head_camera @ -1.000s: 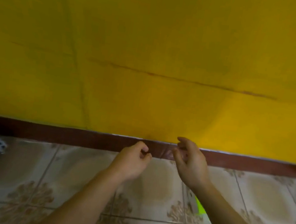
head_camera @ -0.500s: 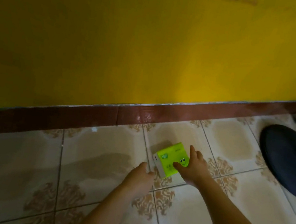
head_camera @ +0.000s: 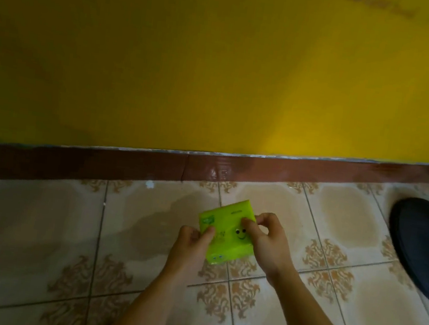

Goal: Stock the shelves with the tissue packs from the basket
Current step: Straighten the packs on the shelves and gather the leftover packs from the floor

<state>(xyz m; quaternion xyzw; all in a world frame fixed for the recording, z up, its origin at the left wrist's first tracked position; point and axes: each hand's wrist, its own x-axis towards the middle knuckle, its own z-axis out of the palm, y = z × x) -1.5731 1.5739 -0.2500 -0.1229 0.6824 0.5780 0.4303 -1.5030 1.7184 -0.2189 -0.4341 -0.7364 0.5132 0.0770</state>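
Low in the frame's center, we held the green tissue pack [head_camera: 226, 232] over the tiled floor [head_camera: 34, 234]. Our left hand [head_camera: 191, 244] gripped its left edge; our right hand [head_camera: 266, 240] pinched its top right.

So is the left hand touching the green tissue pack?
Touching. The head view shows the left hand with its thumb pressed on the tissue pack's top face and fingers curled at its left edge.
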